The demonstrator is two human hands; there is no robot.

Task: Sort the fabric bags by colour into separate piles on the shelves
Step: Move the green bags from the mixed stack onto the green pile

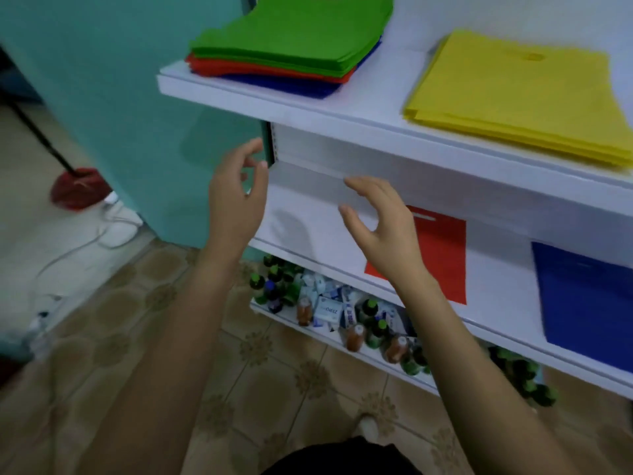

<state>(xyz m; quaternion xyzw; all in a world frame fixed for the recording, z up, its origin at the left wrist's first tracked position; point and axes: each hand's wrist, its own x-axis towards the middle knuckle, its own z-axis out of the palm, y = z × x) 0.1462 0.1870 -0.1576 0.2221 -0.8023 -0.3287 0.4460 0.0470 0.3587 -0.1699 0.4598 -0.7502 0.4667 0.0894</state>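
Head view showed both of my hands raised, empty, in front of the white shelving unit, between its upper and middle levels. My left hand [236, 197] was open with the fingers loosely curled near the left end of the upper shelf [308, 108]; my right hand [380, 228] was likewise open, palm turned toward the shelf, holding nothing. On the upper shelf sat the mixed stack [291, 46] — green bags on top, red beneath them, blue at the bottom — which I judged to be the unsorted supply, placed at the left end within easy reach. Well apart from it on the same shelf lay the yellow pile [513, 94], already separated. On the middle shelf [308, 231] a red bag [445, 255] lay flat, partly hidden behind my right wrist, and a blue bag [582, 296] lay flat to its right, the two apart from each other; I read these as the starts of two colour piles, spaced so that they could not merge. The bare left part of the middle shelf looked like the likely place for green. The bottom shelf held small bottles and packets [342, 317], unrelated to the task. With both hands free and near the mixed stack, I judged the next step to be taking the top green bags — sorting was only partly done.
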